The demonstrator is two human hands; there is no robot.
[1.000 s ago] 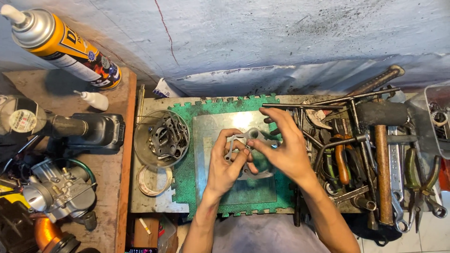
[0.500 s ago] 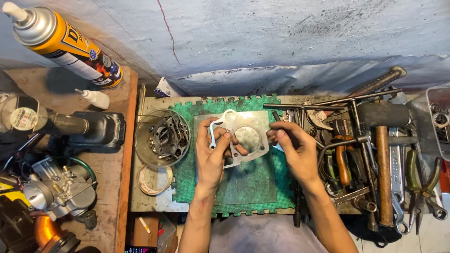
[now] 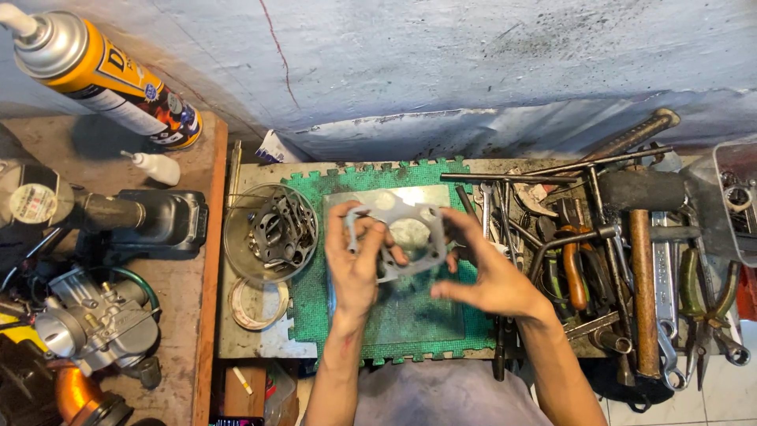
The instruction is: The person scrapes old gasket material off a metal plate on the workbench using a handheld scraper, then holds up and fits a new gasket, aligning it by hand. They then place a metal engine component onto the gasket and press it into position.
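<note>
Both hands hold a flat grey gasket (image 3: 402, 233) with a big round hole over the middle of the green mat (image 3: 410, 315). The left hand (image 3: 355, 264) grips its left edge, fingers curled round it. The right hand (image 3: 489, 276) pinches its right edge, thumb stretched toward 9 o'clock. At 9 o'clock of the hands stands a clear round bowl (image 3: 270, 233) of metal parts, with a pale ring (image 3: 256, 304) just below it. At 3 o'clock lies a heap of tools: a hammer (image 3: 643, 260), pliers (image 3: 702, 304) and long rods. At 10 o'clock, well apart, a yellow spray can (image 3: 102, 75) leans on the wooden bench (image 3: 201, 315)
</note>
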